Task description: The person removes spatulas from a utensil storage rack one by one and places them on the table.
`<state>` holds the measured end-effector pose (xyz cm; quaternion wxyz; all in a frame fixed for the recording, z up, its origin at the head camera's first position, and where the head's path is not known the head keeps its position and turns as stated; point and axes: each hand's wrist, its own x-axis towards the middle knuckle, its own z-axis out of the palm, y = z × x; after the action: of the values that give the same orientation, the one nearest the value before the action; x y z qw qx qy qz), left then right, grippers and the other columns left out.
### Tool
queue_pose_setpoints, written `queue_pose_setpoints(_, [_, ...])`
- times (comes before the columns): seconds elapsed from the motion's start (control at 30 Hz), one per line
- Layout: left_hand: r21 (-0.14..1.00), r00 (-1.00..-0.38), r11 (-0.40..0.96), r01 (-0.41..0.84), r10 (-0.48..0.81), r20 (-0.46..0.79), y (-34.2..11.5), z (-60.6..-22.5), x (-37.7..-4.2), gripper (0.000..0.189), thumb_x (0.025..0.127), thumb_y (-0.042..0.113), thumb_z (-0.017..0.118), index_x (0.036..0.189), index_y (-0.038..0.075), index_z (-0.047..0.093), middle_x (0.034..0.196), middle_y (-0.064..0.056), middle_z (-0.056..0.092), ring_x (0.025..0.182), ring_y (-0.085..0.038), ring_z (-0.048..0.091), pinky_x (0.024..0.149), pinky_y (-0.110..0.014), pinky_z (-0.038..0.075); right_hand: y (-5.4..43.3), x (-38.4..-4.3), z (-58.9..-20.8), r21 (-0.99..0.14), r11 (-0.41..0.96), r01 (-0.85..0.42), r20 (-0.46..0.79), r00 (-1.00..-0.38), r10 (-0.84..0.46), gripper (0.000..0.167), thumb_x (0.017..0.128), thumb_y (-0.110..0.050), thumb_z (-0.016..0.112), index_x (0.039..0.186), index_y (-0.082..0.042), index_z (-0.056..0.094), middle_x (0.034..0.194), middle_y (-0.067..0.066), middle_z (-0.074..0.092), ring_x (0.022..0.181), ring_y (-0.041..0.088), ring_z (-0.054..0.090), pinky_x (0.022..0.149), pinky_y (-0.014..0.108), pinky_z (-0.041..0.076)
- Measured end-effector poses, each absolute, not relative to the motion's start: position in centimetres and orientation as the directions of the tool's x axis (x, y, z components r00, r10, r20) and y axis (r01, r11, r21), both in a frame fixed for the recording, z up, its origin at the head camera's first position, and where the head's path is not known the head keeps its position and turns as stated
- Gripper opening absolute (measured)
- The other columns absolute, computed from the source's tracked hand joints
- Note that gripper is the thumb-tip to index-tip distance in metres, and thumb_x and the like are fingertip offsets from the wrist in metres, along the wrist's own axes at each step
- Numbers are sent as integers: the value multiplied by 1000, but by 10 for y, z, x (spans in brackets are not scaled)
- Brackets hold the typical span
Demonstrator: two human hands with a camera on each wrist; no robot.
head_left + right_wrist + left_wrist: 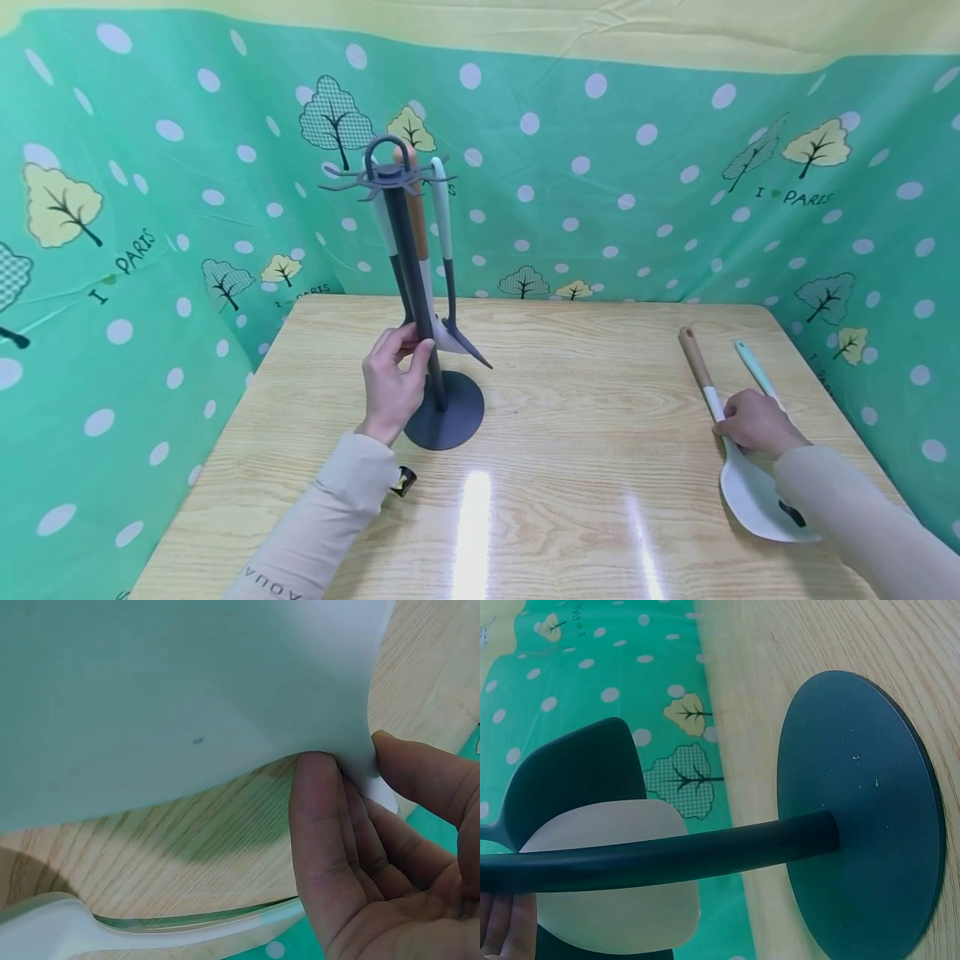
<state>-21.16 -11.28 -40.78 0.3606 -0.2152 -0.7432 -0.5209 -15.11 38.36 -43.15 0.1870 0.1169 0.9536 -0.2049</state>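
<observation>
A dark utensil stand (411, 258) rises from a round base (465, 417) left of the table's middle. My left hand (393, 383) grips its pole low down, thumb in front. Behind the pole hang a mint-handled utensil with a dark head (448, 275), a brown-handled one with a pale head (416, 208), and a pale-handled dark one (382, 218). On the right, my right hand (759, 423) pinches the neck of a white spatula (753, 500) with a brown handle (696, 358). The right wrist view shows its broad blade (187, 697) between thumb and fingers.
Beside the spatula lies a mint-handled utensil (756, 367), partly hidden by my right hand and sleeve. A small black object (405, 481) shows near my left cuff. Green printed cloth (570, 183) surrounds the back and sides of the wooden table (585, 400).
</observation>
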Motion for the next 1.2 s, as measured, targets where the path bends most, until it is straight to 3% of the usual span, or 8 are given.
queue_pose_setpoints(0.7, [609, -638, 369, 702, -53, 768, -112, -408, -212, 19, 86, 1, 69, 105, -2, 67, 89, -11, 65, 81, -22, 64, 76, -21, 55, 380, -152, -431, -334, 884, 326, -420, -892, 170, 23, 86, -10, 64, 93, 11, 63, 73, 10, 56, 64, 20, 54, 54, 29, 45])
queue_pose_setpoints(1.2, [580, -613, 392, 714, -51, 789, -104, -381, -193, 19, 79, -15, 68, 98, -14, 64, 83, -24, 62, 75, -34, 63, 67, -44, 57, 381, -154, -432, -320, 888, 330, -428, -886, 175, 26, 86, -11, 65, 95, 13, 63, 75, 11, 57, 66, 21, 54, 55, 29, 46])
